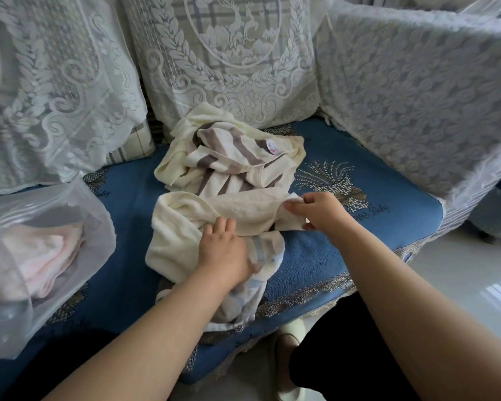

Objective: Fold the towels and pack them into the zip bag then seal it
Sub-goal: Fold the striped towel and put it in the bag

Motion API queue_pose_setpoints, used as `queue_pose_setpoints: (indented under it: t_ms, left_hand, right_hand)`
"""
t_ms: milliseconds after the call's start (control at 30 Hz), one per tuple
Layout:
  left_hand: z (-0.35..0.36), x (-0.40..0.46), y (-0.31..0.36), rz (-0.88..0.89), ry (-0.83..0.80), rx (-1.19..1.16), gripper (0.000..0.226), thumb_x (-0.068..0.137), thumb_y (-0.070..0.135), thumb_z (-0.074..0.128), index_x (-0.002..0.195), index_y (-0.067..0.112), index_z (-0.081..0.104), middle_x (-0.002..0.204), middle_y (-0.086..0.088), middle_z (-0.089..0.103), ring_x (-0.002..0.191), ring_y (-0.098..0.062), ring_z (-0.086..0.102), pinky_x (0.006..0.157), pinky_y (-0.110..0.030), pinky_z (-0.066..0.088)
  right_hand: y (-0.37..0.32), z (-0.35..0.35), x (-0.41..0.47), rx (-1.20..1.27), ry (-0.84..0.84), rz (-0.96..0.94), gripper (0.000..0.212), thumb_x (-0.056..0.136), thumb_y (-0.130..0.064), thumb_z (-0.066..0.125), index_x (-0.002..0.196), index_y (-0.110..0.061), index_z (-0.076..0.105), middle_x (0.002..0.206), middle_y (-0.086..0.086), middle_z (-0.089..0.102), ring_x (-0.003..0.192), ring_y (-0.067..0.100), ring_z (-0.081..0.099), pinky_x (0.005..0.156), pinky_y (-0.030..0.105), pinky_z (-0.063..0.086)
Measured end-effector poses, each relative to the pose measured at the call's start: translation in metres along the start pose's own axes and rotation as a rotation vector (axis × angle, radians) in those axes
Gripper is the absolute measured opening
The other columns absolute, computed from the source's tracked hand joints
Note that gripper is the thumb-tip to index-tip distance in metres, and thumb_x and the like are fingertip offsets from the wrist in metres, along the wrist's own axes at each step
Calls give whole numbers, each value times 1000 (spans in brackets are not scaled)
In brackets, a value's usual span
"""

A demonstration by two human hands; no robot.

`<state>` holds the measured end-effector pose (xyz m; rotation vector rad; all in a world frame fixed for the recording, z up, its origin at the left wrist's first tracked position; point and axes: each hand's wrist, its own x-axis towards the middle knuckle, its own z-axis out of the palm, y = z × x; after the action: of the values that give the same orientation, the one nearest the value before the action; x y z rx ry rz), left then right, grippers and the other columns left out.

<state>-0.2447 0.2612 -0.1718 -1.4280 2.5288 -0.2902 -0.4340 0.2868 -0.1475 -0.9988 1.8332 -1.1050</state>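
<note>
A cream towel (182,224) lies crumpled on the blue sofa seat (128,215), partly over a pale striped towel (255,287) that hangs at the seat's front edge. My left hand (224,256) rests on these towels, its thumb and fingers closed on the cloth. My right hand (315,211) pinches the cream towel's right corner. Behind them sits a heap of cream and brown-striped towels (232,160). A clear zip bag (38,256) lies at the left with a folded pink towel (38,256) inside, its mouth seeming open toward the back.
Lace-covered cushions (220,62) line the sofa's back. A lace-covered armrest (417,91) rises at the right. White floor (460,270) lies beyond the seat's front edge, and a pale slipper (289,334) shows below, between my dark-clad knees.
</note>
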Motion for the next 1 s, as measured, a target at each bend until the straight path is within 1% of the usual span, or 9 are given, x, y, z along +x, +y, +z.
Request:
queue_pose_setpoints:
  t_ms: [100,200,333,400,467,600,733,867,1000]
  left_hand:
    - [-4,-7,3,25,-44,-2,29,87,29,54,112,18,63,124,-6,56,116,-25,49,94,-33,38]
    - [-17,-11,-7,-93,-154,-240,23,90,16,46,109,16,59,114,-6,60,106,-25,58,77,-32,44]
    - [-40,-7,-26,-159,3,-1122,21,93,12,37,89,16,57,85,-1,57,81,-18,52,72,-32,40]
    - [-49,-12,-27,-96,92,-1568,31,88,3,38,73,18,60,71,0,55,70,-13,50,66,-30,40]
    - [-52,-17,-27,-13,47,-1818,24,84,11,41,75,12,63,74,-8,56,74,-17,51,68,-31,40]
    - [-47,-22,-25,85,75,-1714,19,92,29,59,93,13,67,89,-7,67,86,-20,61,80,-30,49]
    - [-42,-21,-24,38,351,-1498,23,89,36,62,85,13,65,82,0,65,78,-6,57,69,-18,46]
    - [-37,-18,-28,72,446,-1379,19,91,33,60,86,15,62,80,7,63,75,-1,55,68,-19,46]
    - [-33,-17,-33,83,443,-1336,18,92,35,58,88,17,59,79,1,63,73,-11,56,66,-30,47]
  right_hand:
    - [-12,6,-12,327,-70,28,12,88,-15,65,85,-3,66,84,8,63,70,15,62,64,24,60]
    - [-18,8,-15,454,-5,4,17,87,-19,68,82,-6,57,85,10,59,71,18,62,60,26,60]
    - [-20,11,-17,419,62,-30,17,89,-21,64,88,-5,57,86,10,57,69,18,62,61,29,60]
    - [-20,16,-18,383,-4,-62,15,90,-18,62,84,-4,61,86,10,59,69,16,63,70,32,60]
    - [-22,23,-24,436,-115,-82,10,90,-15,63,84,-6,65,84,9,62,71,16,62,70,28,57]
    - [-26,37,-41,501,-290,-123,16,91,-16,61,82,-9,71,76,8,67,66,16,63,66,28,54]
    - [-24,44,-51,325,-141,-168,28,92,-23,59,68,-18,73,58,-5,63,55,8,54,54,23,44]
    - [-25,49,-59,270,-53,-224,28,92,-30,58,78,-11,73,67,6,62,65,15,53,62,32,45]
    - [-29,50,-66,193,-3,-289,31,93,-32,57,76,-9,71,62,4,56,60,11,48,56,28,40]
